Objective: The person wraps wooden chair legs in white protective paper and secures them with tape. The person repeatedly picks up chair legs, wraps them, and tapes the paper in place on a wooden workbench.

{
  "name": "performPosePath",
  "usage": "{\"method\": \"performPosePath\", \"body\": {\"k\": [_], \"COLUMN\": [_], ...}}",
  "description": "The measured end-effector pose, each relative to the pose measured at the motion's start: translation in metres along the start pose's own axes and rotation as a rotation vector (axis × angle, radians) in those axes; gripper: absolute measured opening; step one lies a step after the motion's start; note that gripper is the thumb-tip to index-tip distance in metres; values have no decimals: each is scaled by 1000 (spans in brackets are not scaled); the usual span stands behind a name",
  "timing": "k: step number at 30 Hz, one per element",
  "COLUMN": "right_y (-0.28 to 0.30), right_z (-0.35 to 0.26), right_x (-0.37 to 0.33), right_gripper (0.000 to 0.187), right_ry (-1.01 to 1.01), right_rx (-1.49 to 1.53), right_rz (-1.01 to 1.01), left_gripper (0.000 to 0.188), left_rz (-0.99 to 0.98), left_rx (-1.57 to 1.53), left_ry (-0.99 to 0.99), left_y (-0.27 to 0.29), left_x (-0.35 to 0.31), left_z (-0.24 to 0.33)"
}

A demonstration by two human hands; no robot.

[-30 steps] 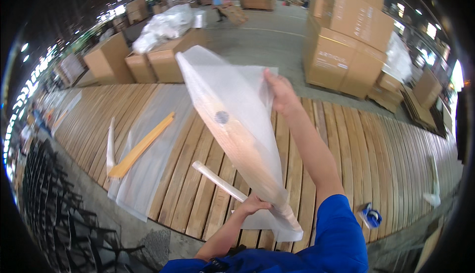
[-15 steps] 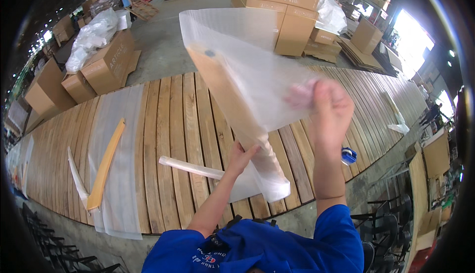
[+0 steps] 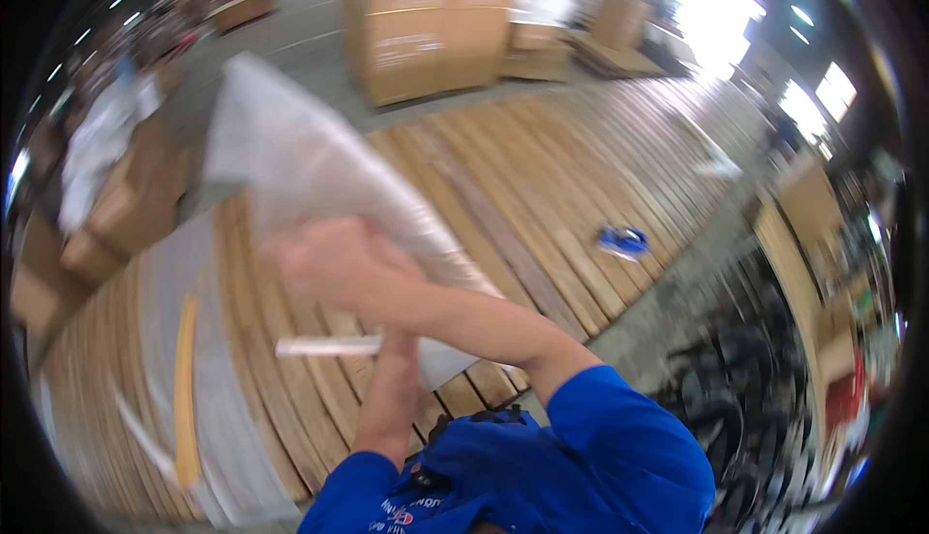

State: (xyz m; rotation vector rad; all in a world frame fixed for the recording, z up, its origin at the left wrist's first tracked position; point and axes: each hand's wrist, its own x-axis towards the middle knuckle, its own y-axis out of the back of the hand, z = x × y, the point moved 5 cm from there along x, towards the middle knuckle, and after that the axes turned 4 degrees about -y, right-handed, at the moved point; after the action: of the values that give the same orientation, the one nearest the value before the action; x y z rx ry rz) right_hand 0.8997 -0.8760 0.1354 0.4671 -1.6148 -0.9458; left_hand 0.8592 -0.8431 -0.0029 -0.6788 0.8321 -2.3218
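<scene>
Right hand [image 3: 334, 258] is covering white wrap [image 3: 314, 152]; I cannot tell its blurred grip; yellow slat [image 3: 186, 389] is lying to its left.

1 head-worn fisheye looks down, close above the right hand [image 3: 327, 255].

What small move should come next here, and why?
Perhaps the bare right hand should draw the translucent white wrapping sheet snug: the hand, though blurred, is across the sheet, whose far end fans out wide.
</scene>
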Motion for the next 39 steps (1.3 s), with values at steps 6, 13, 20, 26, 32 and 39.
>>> {"method": "performPosePath", "body": {"k": [6,13,20,26,32,39], "right_y": [97,-68,-62,32,62,85], "right_z": [77,104,61,112,48,-13], "right_x": [-21,-5,39,5,-73,-78], "right_gripper": [8,35,30,22,12,20], "right_ry": [-233,-678,-471,-595,-442,-353], "right_rx": [557,1924,2116,1519,749,269], "right_rz": [597,-870,-944,-72,525,565], "left_gripper": [51,49,52,56,61,85], "left_rz": [377,157,324,34,3,-184], "left_rx": [-275,-303,-253,-229,35,73], "left_ry": [257,34,248,-2,-41,-280], "left_y": [1,27,4,7,21,-9], "left_x": [13,7,-9,-36,-36,-34], "left_z": [19,47,64,72,45,132]}}
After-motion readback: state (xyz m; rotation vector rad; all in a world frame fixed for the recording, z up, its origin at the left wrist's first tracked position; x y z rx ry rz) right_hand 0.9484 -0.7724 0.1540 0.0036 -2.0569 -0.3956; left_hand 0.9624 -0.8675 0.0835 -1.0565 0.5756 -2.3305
